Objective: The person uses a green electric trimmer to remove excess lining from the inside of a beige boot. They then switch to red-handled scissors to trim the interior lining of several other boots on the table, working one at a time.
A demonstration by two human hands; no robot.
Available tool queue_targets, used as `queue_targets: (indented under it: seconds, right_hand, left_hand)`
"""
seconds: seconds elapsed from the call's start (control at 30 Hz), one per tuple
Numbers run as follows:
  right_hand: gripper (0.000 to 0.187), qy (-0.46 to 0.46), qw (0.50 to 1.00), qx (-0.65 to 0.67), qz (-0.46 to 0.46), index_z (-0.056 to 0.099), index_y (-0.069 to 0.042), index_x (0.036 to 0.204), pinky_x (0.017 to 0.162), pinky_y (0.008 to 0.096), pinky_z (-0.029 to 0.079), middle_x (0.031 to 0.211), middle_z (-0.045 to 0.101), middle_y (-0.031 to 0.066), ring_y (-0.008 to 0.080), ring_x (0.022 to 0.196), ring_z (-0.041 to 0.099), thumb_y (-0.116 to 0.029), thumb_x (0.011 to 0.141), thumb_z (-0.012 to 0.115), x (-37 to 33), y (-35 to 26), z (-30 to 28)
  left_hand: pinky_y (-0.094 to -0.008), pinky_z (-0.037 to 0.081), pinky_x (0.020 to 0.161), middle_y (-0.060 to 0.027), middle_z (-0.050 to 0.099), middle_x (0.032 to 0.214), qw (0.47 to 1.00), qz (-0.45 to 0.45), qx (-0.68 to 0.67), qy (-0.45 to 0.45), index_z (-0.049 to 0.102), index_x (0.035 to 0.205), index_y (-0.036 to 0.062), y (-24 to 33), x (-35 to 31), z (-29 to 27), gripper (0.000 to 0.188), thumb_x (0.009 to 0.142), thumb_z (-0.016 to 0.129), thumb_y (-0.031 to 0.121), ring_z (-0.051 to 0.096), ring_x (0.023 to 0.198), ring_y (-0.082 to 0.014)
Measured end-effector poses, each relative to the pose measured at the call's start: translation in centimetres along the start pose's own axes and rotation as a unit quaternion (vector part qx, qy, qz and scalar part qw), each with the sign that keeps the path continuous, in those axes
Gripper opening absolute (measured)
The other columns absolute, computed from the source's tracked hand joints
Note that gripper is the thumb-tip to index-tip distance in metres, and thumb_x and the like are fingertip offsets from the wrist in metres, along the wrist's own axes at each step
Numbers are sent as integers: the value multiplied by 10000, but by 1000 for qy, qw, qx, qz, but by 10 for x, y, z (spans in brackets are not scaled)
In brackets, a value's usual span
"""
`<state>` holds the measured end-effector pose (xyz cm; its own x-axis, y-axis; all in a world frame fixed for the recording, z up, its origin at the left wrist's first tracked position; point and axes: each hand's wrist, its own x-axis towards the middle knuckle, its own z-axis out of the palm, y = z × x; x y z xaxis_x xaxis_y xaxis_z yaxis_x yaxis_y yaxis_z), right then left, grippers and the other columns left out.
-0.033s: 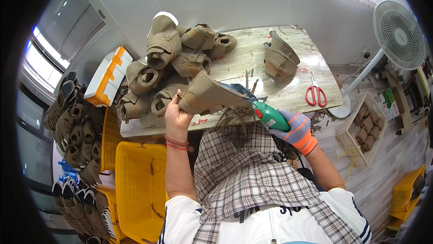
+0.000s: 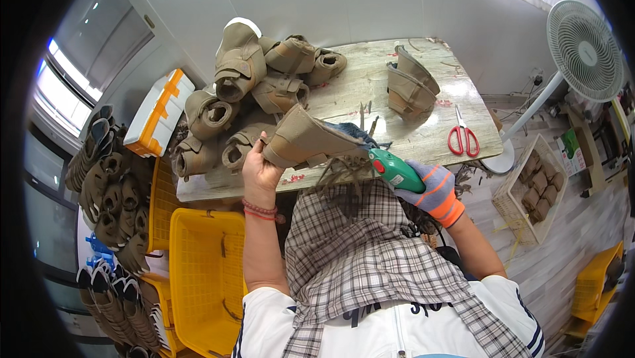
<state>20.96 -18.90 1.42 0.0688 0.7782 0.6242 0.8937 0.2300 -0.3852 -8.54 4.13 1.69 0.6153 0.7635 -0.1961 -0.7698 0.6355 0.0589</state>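
boot [image 2: 307,140] lengthwise across table [image 2: 423,136], opening leftward

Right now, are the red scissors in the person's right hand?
No, the red scissors lie on the table, while the gloved right hand holds a green tool.

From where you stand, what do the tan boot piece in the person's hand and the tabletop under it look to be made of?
The tan boot upper in the left hand looks like matte suede or a suede-like fabric: soft, no shine, loose threads hanging from its edge. The pale tabletop looks like worn wood or wood-grain laminate, with streaky grain and a slight gloss; which one, I cannot tell.
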Motion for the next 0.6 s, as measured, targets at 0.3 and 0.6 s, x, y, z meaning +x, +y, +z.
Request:
queue_targets:
  seconds: [0.3,0.6]
  right_hand:
    - [573,-2,999,40,-10,624,-80,1043,544,328,485,762,636,128,288,589,594,-321,563,823,10,-5,2]
    - [543,21,996,85,-5,624,-71,1030,580,339,502,791,642,140,301,642,621,-310,584,820,23,-17,7]
  left_hand:
    - [-485,414,967,-241,521,1173,1000,-25,15,-2,437,1154,-87,-11,-1,9,326,960,388,171,511,1109,-346]
    - [-483,397,986,-206,532,1206,996,32,47,-75,500,1149,-60,-29,-4,13,319,956,384,166,518,1119,-325]
